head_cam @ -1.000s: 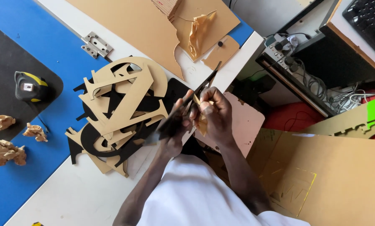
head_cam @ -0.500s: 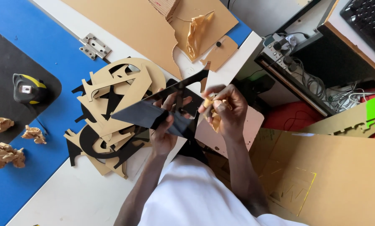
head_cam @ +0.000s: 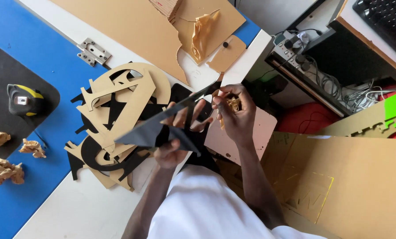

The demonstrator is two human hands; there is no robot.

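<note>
Left hand point(head_cam: 173, 148) clamps black cut-out piece point(head_cam: 156, 130) at frame centre, held above table point(head_cam: 65, 208). Right hand point(head_cam: 235, 115) fingers pinched on crumpled tan backing strip point(head_cam: 231, 105) at piece's upper tip. Risks, judged: strip tears short; thin tip snaps; piece slips onto cut-out pile point(head_cam: 114, 115).

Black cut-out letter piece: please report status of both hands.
Left hand grips black cut-out letter piece, lifted over pile of tan letters. Right hand pinches crumpled tan backing paper.
</note>
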